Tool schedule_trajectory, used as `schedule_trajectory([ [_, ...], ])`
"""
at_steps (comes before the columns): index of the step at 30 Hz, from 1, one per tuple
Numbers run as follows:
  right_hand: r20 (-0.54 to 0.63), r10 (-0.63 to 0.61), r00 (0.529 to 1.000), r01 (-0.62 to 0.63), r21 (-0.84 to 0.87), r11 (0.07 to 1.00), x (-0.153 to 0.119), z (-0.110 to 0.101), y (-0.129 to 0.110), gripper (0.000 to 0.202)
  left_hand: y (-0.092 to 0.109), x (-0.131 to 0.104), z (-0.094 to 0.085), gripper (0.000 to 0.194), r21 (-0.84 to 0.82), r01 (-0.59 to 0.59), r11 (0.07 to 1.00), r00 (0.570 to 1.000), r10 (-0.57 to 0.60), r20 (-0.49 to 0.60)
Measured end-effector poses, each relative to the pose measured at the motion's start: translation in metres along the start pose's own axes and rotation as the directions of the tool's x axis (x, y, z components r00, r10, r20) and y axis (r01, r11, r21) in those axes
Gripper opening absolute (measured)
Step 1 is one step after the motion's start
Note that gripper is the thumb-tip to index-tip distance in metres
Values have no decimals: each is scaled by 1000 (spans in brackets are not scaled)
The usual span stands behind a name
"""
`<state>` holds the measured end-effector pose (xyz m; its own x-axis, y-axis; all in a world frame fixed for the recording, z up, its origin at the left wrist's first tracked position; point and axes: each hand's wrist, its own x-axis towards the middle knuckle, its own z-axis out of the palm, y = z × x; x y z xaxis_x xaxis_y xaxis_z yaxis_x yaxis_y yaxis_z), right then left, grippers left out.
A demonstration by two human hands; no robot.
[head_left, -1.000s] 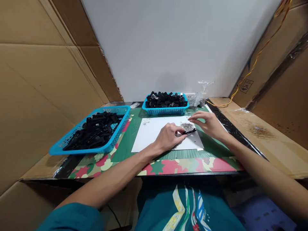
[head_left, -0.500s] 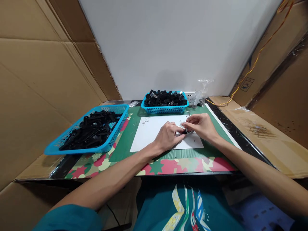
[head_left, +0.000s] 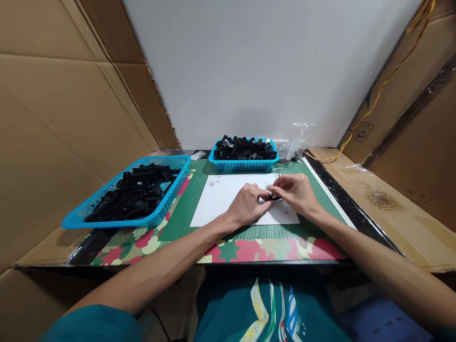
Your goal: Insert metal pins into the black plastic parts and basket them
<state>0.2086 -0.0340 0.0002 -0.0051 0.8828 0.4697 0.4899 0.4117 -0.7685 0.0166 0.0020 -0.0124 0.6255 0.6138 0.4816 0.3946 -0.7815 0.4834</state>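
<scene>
Over a white sheet [head_left: 223,204], my left hand [head_left: 248,203] is closed, thumb and forefinger pinching a small black plastic part [head_left: 274,197]. My right hand [head_left: 297,191] meets it from the other side, also closed. From its fingers a thin grey pointed tool [head_left: 279,178] sticks up; its kind cannot be made out, and its lower end is hidden. Tiny metal pieces [head_left: 269,185] lie scattered behind the fingertips, and a second small pile [head_left: 213,181] rests at the sheet's far left corner.
A blue basket [head_left: 183,178] of long black plastic parts stands at the left. Behind the sheet, a smaller blue basket [head_left: 245,166] holds small black pieces. Clear plastic bags [head_left: 294,149] sit beside it. Cardboard walls [head_left: 409,128] flank the table, with an orange-yellow wire [head_left: 379,92] at the right.
The view has shifted slightly. My right fingers have tilted a little over the black part, which both hands still keep together at the same spot.
</scene>
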Motion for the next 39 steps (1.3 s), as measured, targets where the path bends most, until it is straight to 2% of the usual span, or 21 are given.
schedule_trajectory([
  [2,-88,-45,995,50,60,997,0,-3,1,28,1,-1,-2,4,-33,57,998,997,-58,-48],
  [6,-292,-75,954,129,169,977,1,-17,4,24,1,1,-11,12,-130,126,983,977,-146,-155],
  [8,-350,-69,934,134,165,977,1,-25,6,24,-2,6,-24,17,-162,142,977,956,-178,-234],
  [10,-340,-74,938,118,112,987,1,-31,7,24,-9,14,-42,22,-176,173,969,916,-224,-334],
  [12,-317,-94,944,117,54,992,1,-33,8,25,-22,25,-65,26,-213,221,952,846,-296,-444],
  [15,-266,-151,952,152,-18,988,0,-31,8,23,-47,45,-97,31,-384,240,891,668,-439,-601],
  [17,-230,-197,953,190,-55,980,-1,-27,8,21,-66,58,-114,33,-427,268,864,548,-501,-670],
  [19,-195,-238,951,226,-83,971,-2,-25,8,21,-85,68,-123,32,-393,385,835,473,-544,-693],
  [20,-180,-253,951,239,-93,966,-3,-24,7,21,-93,72,-125,31,-381,429,819,456,-560,-692],
  [24,-145,-273,951,261,-96,961,-2,-25,7,21,-117,73,-122,24,-320,557,766,450,-603,-659],
  [27,-119,-263,957,258,-62,964,-1,-26,7,22,-125,66,-114,21,-262,602,754,485,-607,-630],
  [33,-67,-223,973,220,-46,974,-2,-26,7,23,-132,61,-104,16,-194,572,797,601,-568,-563],
  [36,-11,-203,979,202,-51,978,-2,-26,9,24,-133,65,-102,11,-180,553,813,628,-549,-551],
  [39,27,-196,980,198,-89,976,0,-27,12,25,-132,66,-102,13,-183,550,815,636,-551,-541],
])
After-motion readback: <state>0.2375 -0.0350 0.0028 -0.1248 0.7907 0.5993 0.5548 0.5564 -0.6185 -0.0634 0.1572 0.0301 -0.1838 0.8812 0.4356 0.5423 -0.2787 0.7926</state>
